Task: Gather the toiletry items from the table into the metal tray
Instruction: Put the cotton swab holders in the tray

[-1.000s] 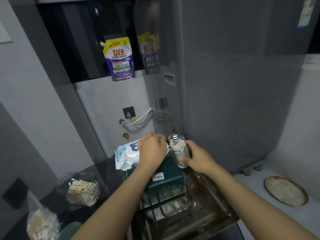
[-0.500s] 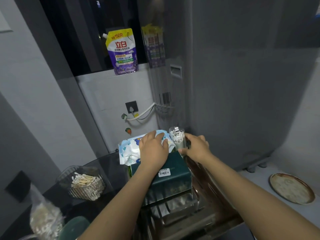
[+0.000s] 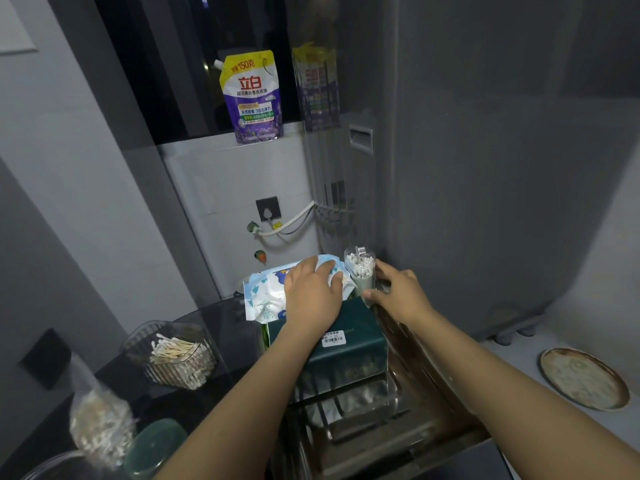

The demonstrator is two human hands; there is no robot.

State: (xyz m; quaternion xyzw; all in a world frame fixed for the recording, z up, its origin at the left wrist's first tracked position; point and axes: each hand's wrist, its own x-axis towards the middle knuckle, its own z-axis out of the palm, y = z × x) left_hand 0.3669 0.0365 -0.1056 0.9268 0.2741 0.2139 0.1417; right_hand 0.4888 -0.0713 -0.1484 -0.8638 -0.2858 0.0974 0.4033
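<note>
Since the earlier frame our right hand (image 3: 398, 296) has stood the clear cylindrical cotton-swab tube (image 3: 361, 271) upright, gripping it, beside our flat left hand (image 3: 313, 294) pressing the white-and-blue wipes pack (image 3: 266, 296).

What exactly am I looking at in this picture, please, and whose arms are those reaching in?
There is no machine here: a person wears a camera on the head, so you look down along their own bare arms. The left hand rests flat on a wipes pack, which lies on a dark green tissue box. The right hand holds a clear tube of cotton swabs upright beside the box. These sit at the far end of a metal tray. On the dark table to the left stands a clear tub of cotton swabs, not yet gathered. A detergent pouch stands on the ledge behind.
</note>
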